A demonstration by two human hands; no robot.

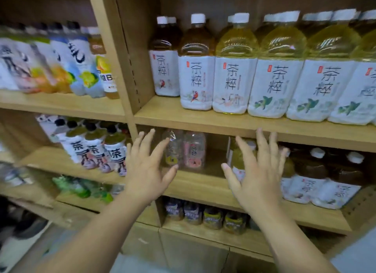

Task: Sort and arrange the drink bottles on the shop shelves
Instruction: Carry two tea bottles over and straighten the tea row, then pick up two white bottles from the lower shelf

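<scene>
Left hand (145, 171): fingers spread wide, holding nothing. Right hand (258, 171): likewise. Two small bottles (184, 148): upright at the back of the middle shelf (203, 183), between both hands, untouched. Yellow bottle (237, 159): behind the right hand.

Large white-capped tea bottles (274, 69) upright in a tight row along the upper right shelf (183, 120), white labels facing out, with brown-filled bottles (196, 69) at the left end and yellow-green ones to their right. On the middle shelf (201, 188) below, two small clear bottles (184, 150) side by side well back, and dark brown tea bottles (309, 177) grouped at the right. More white-labelled bottles (91, 150), blurred, crowded on the shelves of the left unit.
</scene>
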